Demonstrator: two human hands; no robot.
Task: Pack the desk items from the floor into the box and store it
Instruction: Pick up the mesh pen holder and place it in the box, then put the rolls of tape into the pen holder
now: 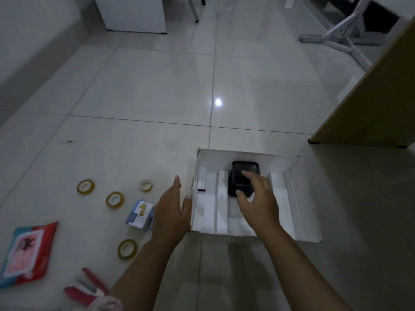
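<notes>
A white open box [308, 230] sits on the tiled floor with white dividers inside. A black mesh holder [238, 176] stands in its middle section. My right hand [258, 198] reaches into the box, with its thumb and fingers curled round the holder's near side. My left hand [173, 209] is held flat with straight fingers just outside the box's left wall, its thumb at the wall's edge. On the floor to the left lie several tape rolls [115, 199], a small blue and white carton [140, 214], a red wipes pack [27, 252] and red stationery [86, 286].
A wooden desk panel [368, 95] stands at the right, close behind the box. White metal legs [339, 39] are at the far right and a white cabinet [132, 14] at the far left. A wall runs along the left.
</notes>
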